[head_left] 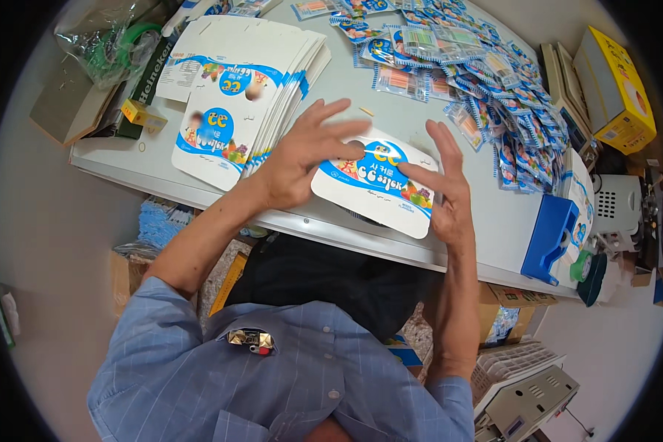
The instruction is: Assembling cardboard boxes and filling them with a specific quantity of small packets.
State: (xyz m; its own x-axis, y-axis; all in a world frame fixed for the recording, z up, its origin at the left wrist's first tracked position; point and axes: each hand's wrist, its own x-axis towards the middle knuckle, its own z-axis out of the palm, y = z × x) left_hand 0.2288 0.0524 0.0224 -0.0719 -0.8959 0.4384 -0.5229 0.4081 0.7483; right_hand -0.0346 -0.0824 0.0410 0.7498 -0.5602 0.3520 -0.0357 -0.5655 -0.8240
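Observation:
A flat white-and-blue printed carton lies at a slant between my hands at the table's near edge, with a dark shadow under its near side. My left hand holds its left part, the thumb across the printed face and the other fingers stretched out beyond the far edge. At its right end, my right hand grips it with a finger laid on the print; the rest of that grip is partly hidden. To the left of my left hand leans a thick stack of matching flat cartons.
A large heap of small clear-and-blue sachets covers the far right of the table. A blue tape dispenser stands at the right edge. A yellow box is behind it. Green tape rolls lie in plastic at far left.

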